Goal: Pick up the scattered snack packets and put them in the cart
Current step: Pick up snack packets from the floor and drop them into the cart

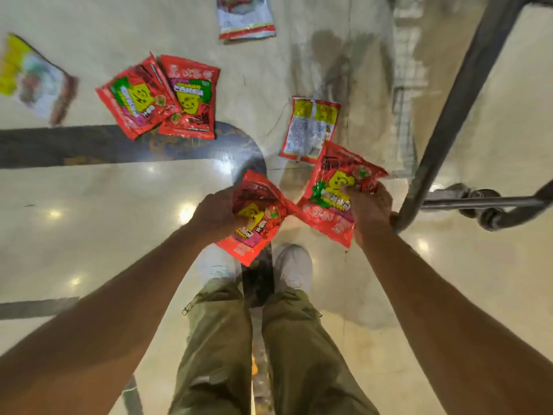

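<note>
Above a glossy pale floor (89, 235), just ahead of the white shoes (291, 265), two red snack packets are held clear of the ground. The left hand (217, 209) is curled round the edge of one red packet (257, 217), and the right hand (371, 205) is closed on the side of a second red packet (332, 199), so that neither hand is free; the two held packets nearly touch at their inner corners. Five more packets are seen lying on the floor: an overlapping pair (161, 100) of the same red kind to the upper left; a face-down packet (309, 128) just beyond the right hand; a far packet (245, 16) at the top edge; a blurred yellow packet (33, 76) at the far left. Of the cart, only a slanted cart frame (457, 106) and a castor (484, 211) are shown at the right, close beside the right hand; the basket itself is not seen.

The step in hand is judged to be the carrying of this pair to the cart, with five packets yet to be collected. The next move would call for both packets to be lifted over the basket's rim, presumably up and to the right, and released there; care would be needed that the frame is not struck by the right wrist, and that the slippery film is not let slide before the rim is cleared.
</note>
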The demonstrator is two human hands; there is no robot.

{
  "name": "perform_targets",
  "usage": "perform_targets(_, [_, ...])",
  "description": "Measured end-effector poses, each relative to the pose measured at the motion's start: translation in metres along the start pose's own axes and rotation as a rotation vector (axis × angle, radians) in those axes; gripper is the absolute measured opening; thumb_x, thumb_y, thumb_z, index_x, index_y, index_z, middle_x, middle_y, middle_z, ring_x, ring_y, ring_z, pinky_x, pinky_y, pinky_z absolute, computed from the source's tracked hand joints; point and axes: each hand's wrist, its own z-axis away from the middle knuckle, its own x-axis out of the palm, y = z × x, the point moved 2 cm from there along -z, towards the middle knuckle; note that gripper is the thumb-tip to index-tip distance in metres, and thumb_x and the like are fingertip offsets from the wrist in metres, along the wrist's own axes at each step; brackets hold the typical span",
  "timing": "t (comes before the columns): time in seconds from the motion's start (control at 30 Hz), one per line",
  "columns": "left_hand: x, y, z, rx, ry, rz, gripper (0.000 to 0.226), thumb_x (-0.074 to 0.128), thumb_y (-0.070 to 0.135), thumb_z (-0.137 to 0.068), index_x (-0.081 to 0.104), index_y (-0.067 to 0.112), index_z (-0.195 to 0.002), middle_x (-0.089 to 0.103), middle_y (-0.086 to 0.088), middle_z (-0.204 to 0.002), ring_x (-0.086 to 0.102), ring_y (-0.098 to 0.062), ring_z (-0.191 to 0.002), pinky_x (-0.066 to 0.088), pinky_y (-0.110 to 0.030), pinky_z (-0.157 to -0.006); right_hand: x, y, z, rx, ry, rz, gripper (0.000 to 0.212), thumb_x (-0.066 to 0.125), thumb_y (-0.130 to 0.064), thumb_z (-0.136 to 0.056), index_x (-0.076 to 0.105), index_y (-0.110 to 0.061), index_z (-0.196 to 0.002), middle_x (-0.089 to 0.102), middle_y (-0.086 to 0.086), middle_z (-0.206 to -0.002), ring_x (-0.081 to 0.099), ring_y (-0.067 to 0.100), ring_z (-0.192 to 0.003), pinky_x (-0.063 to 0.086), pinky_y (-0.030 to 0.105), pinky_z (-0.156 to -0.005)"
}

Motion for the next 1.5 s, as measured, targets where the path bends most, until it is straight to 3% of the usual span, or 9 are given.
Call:
perform_targets(0.1, [-0.04,0.008,0.073,-0.021,0.007,0.217,0.055,0.076,0.062,-0.051,0.072,0.057,-0.105,0.077,0.004,-0.103,0.067,-0.012,-0.098,0.051,-0.033,-0.084,-0.027,-0.008,0.074,-0.044,-0.095,-0.096,0.042,0.079,-0.007,-0.089,0.064,-0.016,-0.127,0.071,0.008,-0.121,0.069,0.028,-0.11,0.053,0.024,-0.071])
perform_targets(0.2, [-0.082,0.013,0.161,-0.102,0.029,0.478,0.052,0.087,0.044,-0.056,0.077,0.029,-0.105,0.08,-0.004,-0.1,0.071,-0.018,-0.09,0.06,-0.049,-0.09,-0.061,-0.012,0.164,0.008,-0.126,-0.181,0.039,0.083,0.004,-0.079,0.07,-0.025,-0.1,0.077,0.002,-0.098,0.074,0.027,-0.091,0.066,0.04,-0.068])
perform_targets(0.27, [-0.114,0.031,0.228,-0.129,0.057,0.572,0.046,0.09,0.029,-0.057,0.079,0.023,-0.101,0.08,0.0,-0.094,0.072,-0.016,-0.083,0.06,-0.051,-0.089,-0.091,-0.019,0.225,0.027,-0.155,-0.189,0.037,0.092,-0.008,-0.07,0.075,-0.025,-0.099,0.079,0.006,-0.097,0.075,0.033,-0.094,0.061,0.062,-0.083])
perform_targets(0.4, [-0.175,0.078,0.355,-0.117,0.057,0.639,0.038,0.091,0.034,-0.055,0.083,0.029,-0.092,0.079,-0.002,-0.09,0.073,-0.019,-0.083,0.06,-0.05,-0.091,-0.163,-0.041,0.343,-0.003,-0.308,-0.246,0.069,0.1,-0.045,-0.053,0.075,-0.019,-0.112,0.077,0.018,-0.112,0.071,0.048,-0.108,0.055,0.07,-0.092])
perform_targets(0.53, [-0.225,0.142,0.454,-0.088,0.065,0.716,0.028,0.078,-0.001,-0.083,0.078,0.013,-0.107,0.079,-0.011,-0.106,0.077,-0.026,-0.086,0.058,-0.051,-0.091,-0.237,-0.093,0.451,-0.087,-0.297,-0.323,0.05,0.09,-0.027,-0.075,0.071,-0.007,-0.117,0.074,0.025,-0.115,0.071,0.049,-0.105,0.057,0.066,-0.092])
perform_targets(0.63, [-0.252,0.18,0.51,-0.034,0.07,0.68,0.027,0.073,0.001,-0.09,0.074,0.022,-0.106,0.081,-0.001,-0.099,0.079,-0.025,-0.089,0.06,-0.04,-0.082,-0.286,-0.118,0.503,-0.118,-0.277,-0.435,0.037,0.065,0.009,-0.085,0.068,-0.002,-0.12,0.073,0.029,-0.115,0.072,0.047,-0.1,0.056,0.066,-0.092])
perform_targets(0.83, [-0.272,0.244,0.574,0.159,0.062,0.62,0.03,0.078,0.006,-0.087,0.073,0.019,-0.112,0.081,-0.003,-0.098,0.078,-0.026,-0.087,0.06,-0.048,-0.088,-0.373,-0.124,0.578,-0.215,-0.185,-0.533,0.036,0.055,0.012,-0.088,0.07,-0.002,-0.118,0.077,0.02,-0.104,0.075,0.037,-0.086,0.063,0.046,-0.076])
perform_targets(1.27, [-0.163,0.383,0.652,0.382,-0.026,0.635,0.027,0.068,-0.008,-0.09,0.069,0.008,-0.112,0.08,-0.015,-0.096,0.078,-0.025,-0.073,0.06,-0.031,-0.056,-0.538,-0.051,0.612,-0.304,-0.039,-0.706,0.03,0.06,0.007,-0.089,0.067,-0.009,-0.113,0.079,0.019,-0.099,0.078,0.038,-0.084,0.063,0.045,-0.073])
perform_targets(1.5, [-0.055,0.433,0.679,0.418,0.04,0.578,0.031,0.079,0.002,-0.085,0.073,0.015,-0.113,0.08,-0.011,-0.105,0.077,-0.036,-0.097,0.061,-0.049,-0.09,-0.652,-0.005,0.581,-0.354,-0.044,-0.697,0.031,0.061,0.002,-0.091,0.064,-0.013,-0.119,0.079,0.016,-0.102,0.078,0.038,-0.089,0.062,0.05,-0.08])
